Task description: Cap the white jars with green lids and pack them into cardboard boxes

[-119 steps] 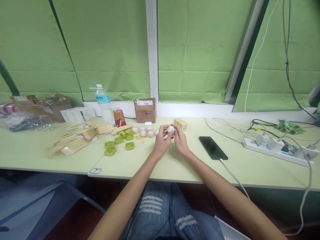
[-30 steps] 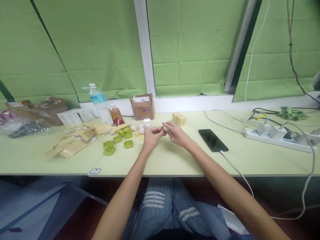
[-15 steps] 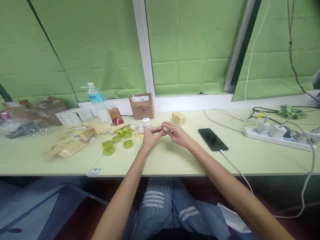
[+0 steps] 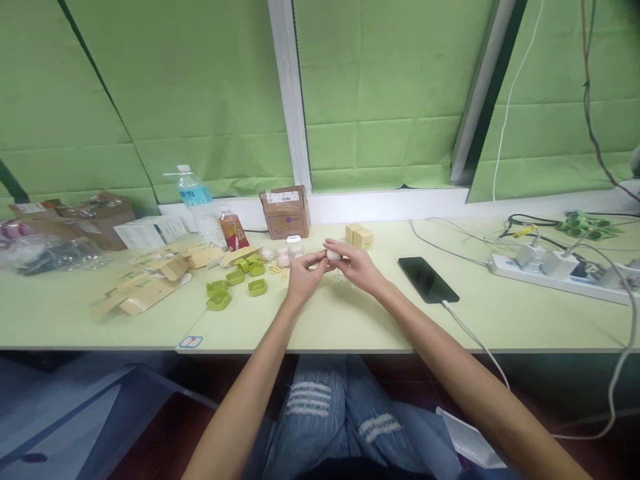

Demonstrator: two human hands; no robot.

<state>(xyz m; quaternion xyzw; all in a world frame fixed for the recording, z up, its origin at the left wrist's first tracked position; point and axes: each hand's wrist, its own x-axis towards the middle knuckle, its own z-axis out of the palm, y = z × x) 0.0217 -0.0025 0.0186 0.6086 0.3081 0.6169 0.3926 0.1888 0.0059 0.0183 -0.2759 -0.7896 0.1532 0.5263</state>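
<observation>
My left hand (image 4: 303, 278) and my right hand (image 4: 354, 267) meet above the pale green table (image 4: 350, 320), fingers pinched together on a small white object (image 4: 333, 255) held between them. Left of the hands lie several green rounded cases (image 4: 235, 285) and small white and yellow parts (image 4: 283, 259). Two small tan cubes (image 4: 359, 237) stand just behind my right hand.
A black phone (image 4: 428, 279) on a white cable lies to the right. Farther right a power strip (image 4: 555, 273) has plugs and tangled wires. A cardboard box (image 4: 285, 212), a water bottle (image 4: 197, 203), a juice pouch (image 4: 233, 231) and flattened cartons (image 4: 150, 277) sit behind and left.
Both hands stay pinched on the small white object near the same spot, having dropped a little lower since four seconds ago. The view has shifted slightly.
</observation>
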